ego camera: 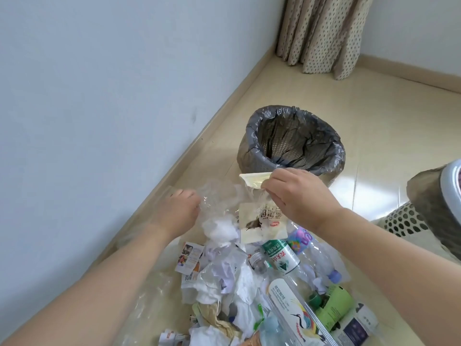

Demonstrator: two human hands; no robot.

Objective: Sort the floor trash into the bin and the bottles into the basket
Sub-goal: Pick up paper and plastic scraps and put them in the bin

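The right hand [294, 196] pinches a snack wrapper [259, 213] by its top edge, lifted just before the lined bin [291, 143]. The left hand [178, 208] curls into clear plastic film [217, 193]. The bin looks empty, so sorting has barely begun. At least four bottles [282, 258] lie in the trash pile [224, 275]; the perforated basket [404, 218] waits at right.

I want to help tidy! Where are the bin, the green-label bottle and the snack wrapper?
bin [252, 136]: head view, liner-covered left rim.
green-label bottle [280, 257]: head view, its label.
snack wrapper [262, 221]: head view, printed front.
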